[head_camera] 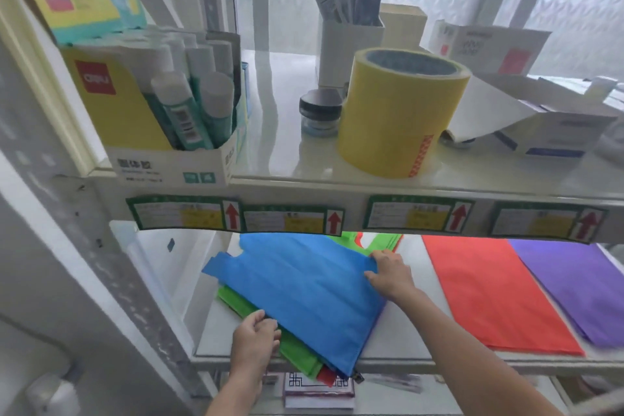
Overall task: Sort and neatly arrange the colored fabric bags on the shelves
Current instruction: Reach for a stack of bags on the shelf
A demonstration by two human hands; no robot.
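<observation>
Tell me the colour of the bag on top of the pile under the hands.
Blue bag, clearest in the head view.

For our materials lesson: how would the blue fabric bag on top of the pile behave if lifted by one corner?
The blue bag lies thin and flat with soft creases, so it would probably droop. It looks light. Lying loose on the green bags, it may slide easily.

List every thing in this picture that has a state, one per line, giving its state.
blue bag: tilted atop a mixed pile
green bag: under the blue
red bag: flat
purple bag: flat, overlapping the red
left hand: gripping the pile's edge
right hand: pressing on the blue
yellow tape roll: upright
</observation>
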